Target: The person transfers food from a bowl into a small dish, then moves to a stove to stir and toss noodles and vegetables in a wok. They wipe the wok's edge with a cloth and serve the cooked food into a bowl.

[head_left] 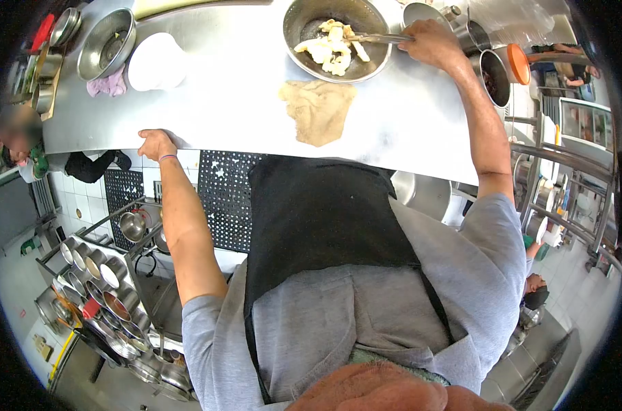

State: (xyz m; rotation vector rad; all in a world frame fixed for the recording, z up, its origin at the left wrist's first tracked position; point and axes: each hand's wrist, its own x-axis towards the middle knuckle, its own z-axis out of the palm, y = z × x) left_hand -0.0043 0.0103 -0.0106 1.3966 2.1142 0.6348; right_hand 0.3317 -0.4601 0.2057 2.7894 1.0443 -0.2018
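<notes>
My right hand (pixel 434 42) is closed around the handle end of metal tongs (pixel 383 38). The tongs' far end reaches into a steel bowl (pixel 294 51), among pale yellow food pieces (pixel 335 49) whose kind I cannot make out. Just in front of the bowl, a tan cloth (pixel 316 113) lies crumpled on the steel table (pixel 222 103). My left hand (pixel 158 144) is at the front edge of that table, its fingers curled on the edge.
At the table's left are a white rounded container (pixel 157 63), a steel colander (pixel 107 46) and a pink cloth (pixel 108 83). Pots (pixel 493 77) and an orange lid (pixel 518 64) crowd the right end. Below left, a rack holds several pans (pixel 112 272). Other people (pixel 536 291) are nearby.
</notes>
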